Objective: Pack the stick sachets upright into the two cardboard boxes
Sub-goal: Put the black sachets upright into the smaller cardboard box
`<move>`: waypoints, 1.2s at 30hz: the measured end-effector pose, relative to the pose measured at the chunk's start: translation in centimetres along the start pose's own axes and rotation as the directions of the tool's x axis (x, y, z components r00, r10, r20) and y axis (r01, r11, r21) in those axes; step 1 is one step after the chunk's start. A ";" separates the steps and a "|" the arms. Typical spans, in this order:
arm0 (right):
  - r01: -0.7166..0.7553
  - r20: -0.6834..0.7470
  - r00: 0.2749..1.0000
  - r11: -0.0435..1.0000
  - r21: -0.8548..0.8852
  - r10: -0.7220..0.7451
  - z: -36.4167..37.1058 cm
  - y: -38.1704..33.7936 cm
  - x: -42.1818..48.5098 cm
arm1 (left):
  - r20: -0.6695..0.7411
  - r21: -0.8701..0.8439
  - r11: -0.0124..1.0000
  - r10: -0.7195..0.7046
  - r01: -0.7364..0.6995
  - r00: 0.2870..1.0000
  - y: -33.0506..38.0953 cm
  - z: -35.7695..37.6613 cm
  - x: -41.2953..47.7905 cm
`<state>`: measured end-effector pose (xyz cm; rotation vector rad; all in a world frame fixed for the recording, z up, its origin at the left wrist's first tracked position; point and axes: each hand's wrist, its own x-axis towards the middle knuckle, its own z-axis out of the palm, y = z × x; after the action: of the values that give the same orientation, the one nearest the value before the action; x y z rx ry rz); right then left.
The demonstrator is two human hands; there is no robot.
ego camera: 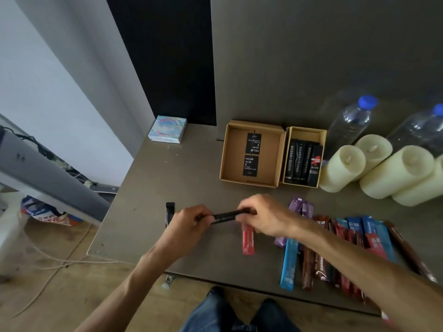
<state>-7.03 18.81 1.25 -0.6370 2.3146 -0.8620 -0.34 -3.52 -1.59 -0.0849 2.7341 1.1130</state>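
A black stick sachet (224, 216) is held level above the table, my left hand (189, 222) pinching its left end and my right hand (262, 218) its right end. Another black sachet (169, 213) lies partly behind my left hand. A red sachet (248, 242) lies below my right hand. Several blue, purple, brown and red sachets (347, 248) are spread on the table under my right forearm. At the back stand two open cardboard boxes: the wide one (230, 154) holds two black tags, the narrow one (323, 137) holds several black sachets.
Several cream candles (383, 168) lie right of the narrow box, with two clear water bottles (350, 125) behind them. A small colourful box (167, 129) sits at the table's back left corner. The table's left edge drops to a wooden floor with cables.
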 end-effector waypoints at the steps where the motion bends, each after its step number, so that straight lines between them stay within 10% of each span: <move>1: -0.001 -0.032 0.999 0.995 0.098 0.004 -1.3 0.2 -0.2 | -0.024 -0.059 0.998 -0.009 0.007 1.000 0.7 0.1 0.3; 13: -0.072 -0.122 0.977 0.814 0.576 0.173 -9.7 3.0 -4.5 | -0.065 -0.361 0.933 -0.025 0.000 0.998 7.7 4.6 3.0; 18: -0.014 -0.314 0.948 0.994 0.108 0.047 -10.8 4.6 -6.4 | -0.014 -0.215 0.975 0.056 -0.057 0.998 10.2 4.5 4.0; 21: -0.139 -0.118 0.985 0.982 -0.125 0.124 -11.1 5.7 -7.4 | -0.061 -0.319 0.940 0.108 -0.122 0.992 11.9 3.7 6.2; 27: -0.265 -0.324 0.915 0.964 -0.026 0.242 -9.0 8.7 -6.4 | -0.155 -0.301 0.915 0.230 -0.268 0.961 17.2 5.4 10.7; 36: -0.331 -0.613 0.739 0.943 0.032 0.280 -7.5 11.3 -3.2 | -0.237 0.180 0.850 0.526 -0.495 0.817 20.5 8.7 18.1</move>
<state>-12.22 31.57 -0.90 0.0382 2.9331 -0.9091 -19.35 17.55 2.86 0.5956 3.1718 1.1310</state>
